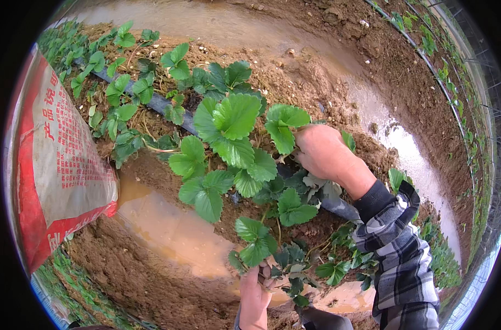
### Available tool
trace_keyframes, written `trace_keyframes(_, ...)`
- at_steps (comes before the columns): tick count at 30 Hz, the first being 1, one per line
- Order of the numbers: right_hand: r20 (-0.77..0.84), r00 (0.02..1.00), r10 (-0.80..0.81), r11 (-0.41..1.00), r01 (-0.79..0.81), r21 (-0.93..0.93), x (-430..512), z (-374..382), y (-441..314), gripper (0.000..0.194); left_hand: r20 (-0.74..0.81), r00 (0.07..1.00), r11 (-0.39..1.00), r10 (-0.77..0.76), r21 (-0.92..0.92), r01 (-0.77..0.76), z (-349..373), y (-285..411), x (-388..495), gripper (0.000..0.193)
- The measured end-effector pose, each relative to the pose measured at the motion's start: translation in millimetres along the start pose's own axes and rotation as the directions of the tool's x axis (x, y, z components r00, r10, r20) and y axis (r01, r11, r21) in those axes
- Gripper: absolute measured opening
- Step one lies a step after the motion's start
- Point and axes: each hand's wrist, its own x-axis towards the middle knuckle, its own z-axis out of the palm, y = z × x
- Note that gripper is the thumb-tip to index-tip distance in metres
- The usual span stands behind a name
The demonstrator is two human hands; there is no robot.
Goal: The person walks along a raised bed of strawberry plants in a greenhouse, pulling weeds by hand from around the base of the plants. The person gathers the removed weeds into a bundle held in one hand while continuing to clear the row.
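Observation:
Strawberry plants (234,144) with broad green leaves grow along a soil ridge in front of me. My right hand (326,154), coming from a black-and-white plaid sleeve, reaches in among the stems at the plant's right side; its fingertips are hidden behind leaves. Low in the view, my left hand (256,288) has its fingers closed around a bunch of strawberry leaves and stems (291,272), some of them dull and wilted. A black drip pipe (159,103) runs along the ridge beneath the foliage.
A red and white woven sack (64,140) bearing printed writing stands at the left. Muddy water fills the furrow (172,231) on the near side and another furrow (399,140) beyond the ridge. A further planted row with a thin pipe (423,55) lies at the upper right.

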Motion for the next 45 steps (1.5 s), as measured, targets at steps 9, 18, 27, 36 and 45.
trace_keyframes(9,-0.403,0.879,-0.253,0.961,0.278,0.002,-10.3,44.5,-48.6,0.015,-0.038,0.999,0.999,-0.036,0.008,0.037,4.7,0.8,0.2,0.025)
trace_keyframes(18,-0.407,0.911,0.065,0.992,-0.103,-0.073,33.7,54.2,-59.3,0.011,-0.009,1.0,0.996,0.026,0.086,-0.025,6.8,1.2,-4.4,0.023)
trace_keyframes(27,-0.307,0.866,0.395,0.9,-0.296,0.321,59.4,54.9,-69.1,0.012,0.096,0.995,0.999,0.031,0.005,-0.031,-3.8,-5.0,-2.0,0.022)
trace_keyframes(36,-0.233,0.88,0.414,0.839,-0.27,0.473,61.8,53.4,-56.9,0.026,-0.02,1.0,1.0,0.024,0.016,-0.023,-8.2,-8.7,-6.8,0.022)
trace_keyframes(45,-0.35,0.927,0.135,0.972,-0.055,0.229,20.7,53.5,-58.7,0.017,-0.097,0.993,0.991,0.064,0.123,-0.052,-0.7,-22.4,-10.6,0.02)
